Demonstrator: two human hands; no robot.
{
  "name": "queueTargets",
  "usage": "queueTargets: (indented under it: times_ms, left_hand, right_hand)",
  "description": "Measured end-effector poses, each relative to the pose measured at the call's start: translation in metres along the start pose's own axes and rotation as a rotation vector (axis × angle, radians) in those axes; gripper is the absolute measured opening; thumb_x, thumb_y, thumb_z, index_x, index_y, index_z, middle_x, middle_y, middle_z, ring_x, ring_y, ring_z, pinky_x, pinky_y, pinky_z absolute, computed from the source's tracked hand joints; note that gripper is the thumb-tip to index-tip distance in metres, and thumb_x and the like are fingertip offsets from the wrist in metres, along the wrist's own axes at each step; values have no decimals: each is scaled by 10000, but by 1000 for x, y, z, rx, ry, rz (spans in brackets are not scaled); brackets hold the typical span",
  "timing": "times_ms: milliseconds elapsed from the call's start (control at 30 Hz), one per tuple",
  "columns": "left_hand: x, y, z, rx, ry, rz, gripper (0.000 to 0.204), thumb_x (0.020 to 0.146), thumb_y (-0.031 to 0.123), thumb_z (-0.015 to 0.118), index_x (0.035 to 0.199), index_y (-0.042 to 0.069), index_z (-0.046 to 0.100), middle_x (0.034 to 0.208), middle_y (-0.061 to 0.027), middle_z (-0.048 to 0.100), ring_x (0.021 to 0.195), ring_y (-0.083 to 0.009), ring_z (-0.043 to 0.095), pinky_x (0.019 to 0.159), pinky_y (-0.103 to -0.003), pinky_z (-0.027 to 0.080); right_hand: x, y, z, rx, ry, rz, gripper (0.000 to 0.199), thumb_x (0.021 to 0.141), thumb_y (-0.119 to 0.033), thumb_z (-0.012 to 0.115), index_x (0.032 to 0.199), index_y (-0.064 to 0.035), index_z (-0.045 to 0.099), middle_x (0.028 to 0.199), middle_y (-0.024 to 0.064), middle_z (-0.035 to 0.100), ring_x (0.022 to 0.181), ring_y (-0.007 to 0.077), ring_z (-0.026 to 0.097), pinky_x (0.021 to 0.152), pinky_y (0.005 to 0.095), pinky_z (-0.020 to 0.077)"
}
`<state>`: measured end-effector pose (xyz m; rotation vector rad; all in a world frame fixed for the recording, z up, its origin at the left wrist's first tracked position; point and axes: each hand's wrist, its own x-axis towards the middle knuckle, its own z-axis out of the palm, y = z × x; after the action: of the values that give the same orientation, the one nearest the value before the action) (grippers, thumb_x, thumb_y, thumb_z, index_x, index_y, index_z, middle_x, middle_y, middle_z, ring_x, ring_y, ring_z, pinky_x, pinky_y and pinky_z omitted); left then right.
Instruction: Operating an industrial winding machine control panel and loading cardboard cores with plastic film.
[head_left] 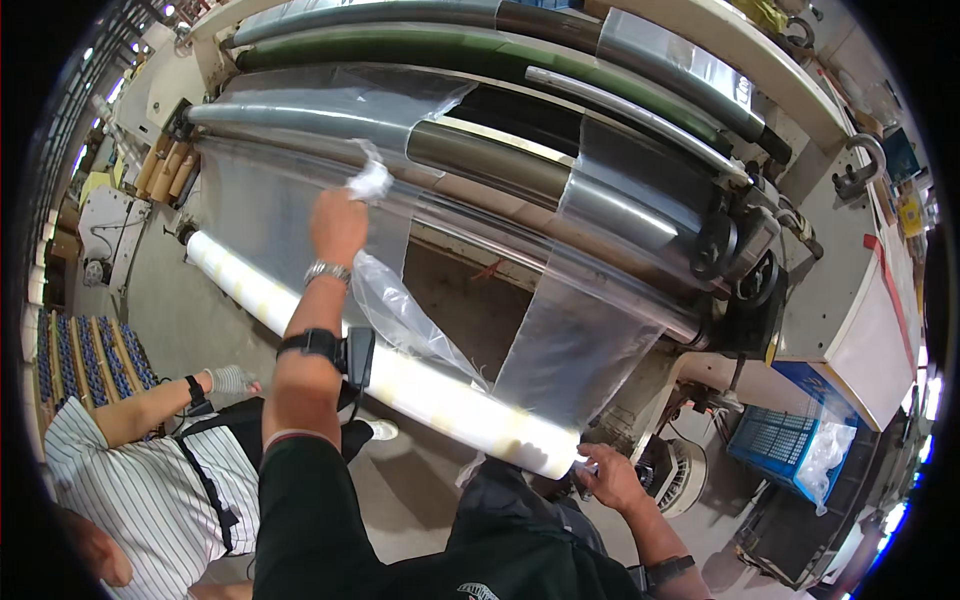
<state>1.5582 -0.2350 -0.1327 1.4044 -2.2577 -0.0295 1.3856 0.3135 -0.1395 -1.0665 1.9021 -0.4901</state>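
Observation:
My left hand [338, 228] is closed around a bunched strip of clear plastic film [372, 183], raised in front of the machine's rollers. Part of the crumpled film [405, 312] trails from below my wrist down to a long white film roll [440, 395]. This roll lies across in front of me, with pale yellowish patches on it. At its right end, my right hand [612, 478] has its fingers bent against the roll's end. Two sheets of clear film, a left one [290, 200] and a right one [580, 340], hang from the rollers with a gap between them.
A green roller [400, 48] and several dark rollers span the machine. At left, a co-worker in a striped shirt [140, 490] stands close by, one gloved hand [232, 380] near the roll. A blue crate [775, 450] with plastic in it sits right. Brown cardboard tubes [165, 170] are far left.

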Motion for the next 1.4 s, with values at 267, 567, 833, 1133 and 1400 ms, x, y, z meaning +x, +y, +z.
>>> queueTargets:
  times_ms: [267,567,833,1133,1400]
  left_hand:
    - [28,37,57,286,-226,377,124,851,103,518,863,65,636,895,-154,606,758,-345,654,664,-465,527]
    - [40,36,100,211,-192,188,224,846,153,554,758,7,698,739,-173,679,705,-343,668,672,-438,533]
    - [20,53,79,301,-393,426,287,788,233,555,935,30,694,968,-172,678,962,-315,617,840,-503,437]
    - [35,33,130,241,-329,465,473,885,426,454,1184,101,622,1035,-162,681,1017,-347,625,931,-449,457]
    - [74,72,135,216,-921,399,528,909,538,368,1019,136,693,1164,-156,640,1084,-342,594,946,-423,437]
  right_hand:
    - [7,4,13,-10,-3,34,406,774,-135,693,1155,-49,582,1009,137,619,909,274,651,795,384,512]
    - [21,3,20,35,-47,51,438,767,-120,699,1177,-32,574,1071,142,627,925,273,654,821,377,513]
    - [22,9,22,-11,-28,-18,410,787,-149,685,1164,-40,566,1030,148,625,887,281,658,787,397,514]
    - [22,0,30,56,-23,67,373,736,-107,700,1083,-2,611,1085,146,640,939,310,631,825,389,509]
    - [17,12,34,39,19,86,413,797,-143,677,1183,-43,572,1028,153,631,899,284,656,816,400,503]
